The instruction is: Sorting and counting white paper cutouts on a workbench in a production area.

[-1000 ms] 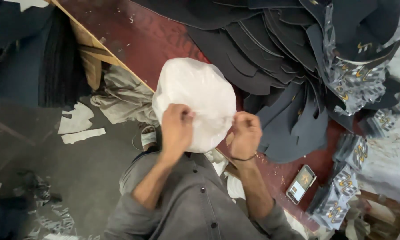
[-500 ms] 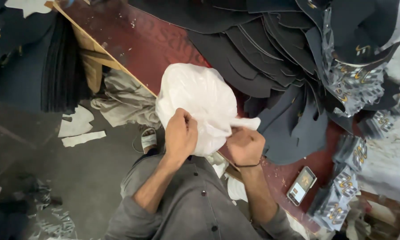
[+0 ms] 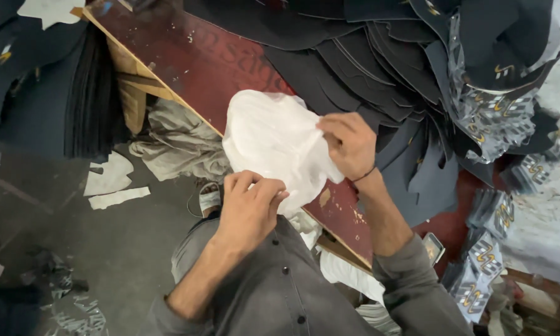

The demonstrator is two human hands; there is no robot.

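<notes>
Here, the person holds a white bag (image 3: 274,140) of thin plastic in front of the chest, both hands pinched into it. The left hand (image 3: 250,208) sits at the bag's 6 o'clock edge, fingers curled shut around a gathered fold of the plastic, knuckles up. The right hand (image 3: 350,144) is at the bag's 3 o'clock side, thumb and fingers closed on the film there, a dark band round the wrist. So the bag bulges up and away to 10 and 11 o'clock from the two grips, puffed and crumpled, hanging over the near edge of the red board (image 3: 211,62). What is inside it cannot be made out.

The board runs slantwise from 11 o'clock to 4 o'clock, scuffed and flecked with white. Beyond the right hand, from 12 to 3 o'clock, lie fanned black pieces (image 3: 354,74), overlapping like scales, just beside the bag. Further out at 2 o'clock is a heap of patterned cuts (image 3: 491,130) in grey, white and yellow, and more of them pile at 4 o'clock. At 9 o'clock from the bag a grey rag (image 3: 174,146) slumps under the board's edge, with white scraps (image 3: 112,183) on the dark floor beyond. A black stack (image 3: 93,99) stands on edge at 10 o'clock. The person wears a grey shirt (image 3: 274,292).
</notes>
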